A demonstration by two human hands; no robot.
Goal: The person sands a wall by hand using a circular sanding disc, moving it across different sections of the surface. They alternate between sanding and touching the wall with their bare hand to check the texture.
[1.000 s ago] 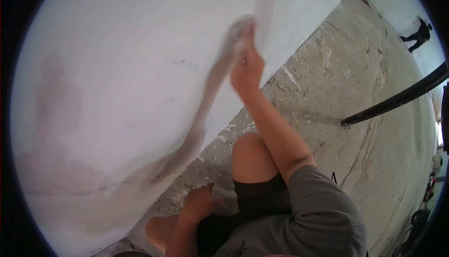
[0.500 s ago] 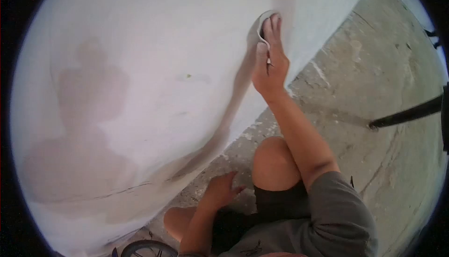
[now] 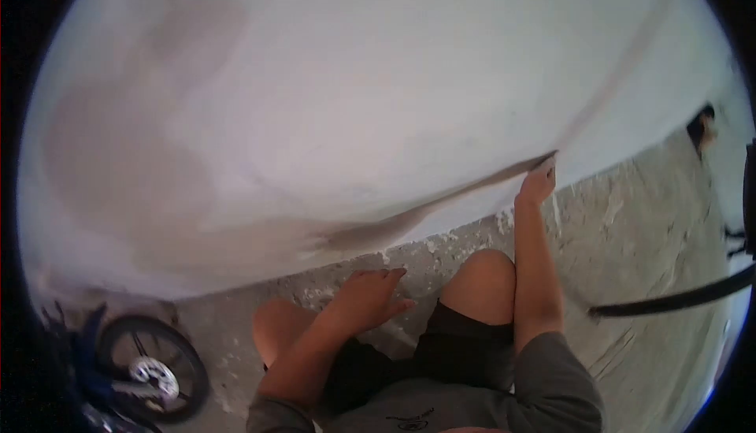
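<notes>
My right hand presses near the bottom of the white wall, arm stretched forward and right. Its fingers are closed on a thin folded sheet, like sandpaper; little of it shows now beyond the hand. A long dark shadow runs leftward along the wall from the hand. My left hand hovers in front of my knees, fingers and thumb apart with nothing in them, separate from the wall.
The rough concrete floor meets the wall's foot, with white specks along the joint. A motorbike wheel stands at lower left. A dark pole slants in from the right. A dark object lies at the wall's far end.
My view has turned, bringing the motorbike wheel into fuller sight. My right hand has gone lower on the wall, nearer the floor, with the sheet. The left hand stays open.
</notes>
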